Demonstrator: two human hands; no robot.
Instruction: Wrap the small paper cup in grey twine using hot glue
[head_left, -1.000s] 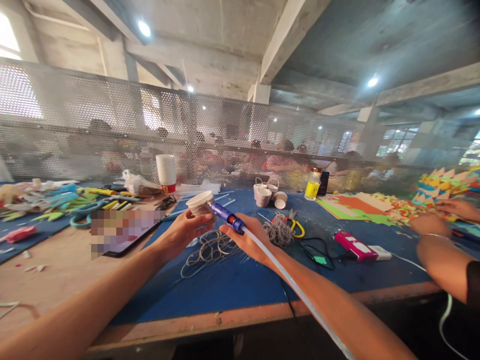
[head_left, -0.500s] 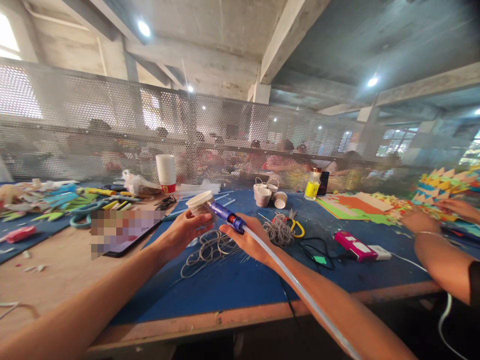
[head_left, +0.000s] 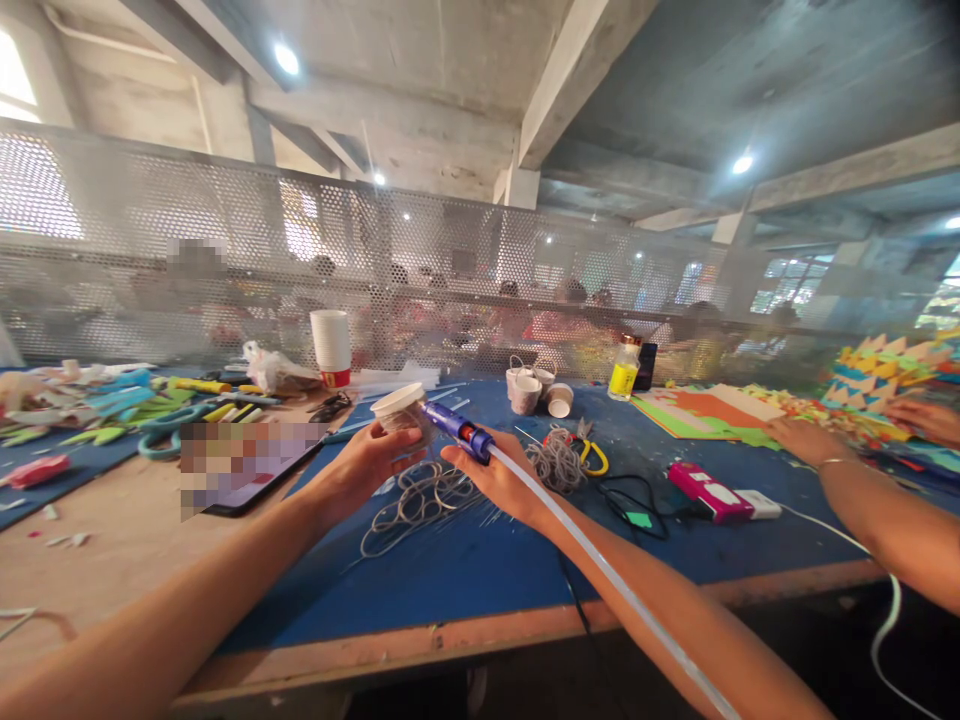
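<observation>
A small paper cup (head_left: 400, 402) with a pale rim is held in my left hand (head_left: 373, 457), tilted a little. My right hand (head_left: 495, 478) grips a blue glue gun (head_left: 459, 430), whose tip is at the right side of the cup. A long clear glue stick (head_left: 592, 550) runs out of the gun's rear, over my right forearm. Below the hands lies a loose coil of grey cord (head_left: 420, 505) on the blue mat (head_left: 330, 590). A second bundle of cord (head_left: 559, 460) is right of my right hand, beside yellow-handled scissors (head_left: 596, 458).
Small cups (head_left: 527, 393) stand behind the cord. A paper cup stack (head_left: 331, 345), phone (head_left: 251, 470) and teal scissors (head_left: 161, 432) are left. Rightward are a yellow-labelled bottle (head_left: 623, 372), pink box (head_left: 709, 492), coloured paper (head_left: 705, 412) and another person's arms (head_left: 870, 490).
The glue gun and its tip have shifted very slightly right, while the cup is nearly still. At the right, the other person's nearer hand has moved left to the coloured paper.
</observation>
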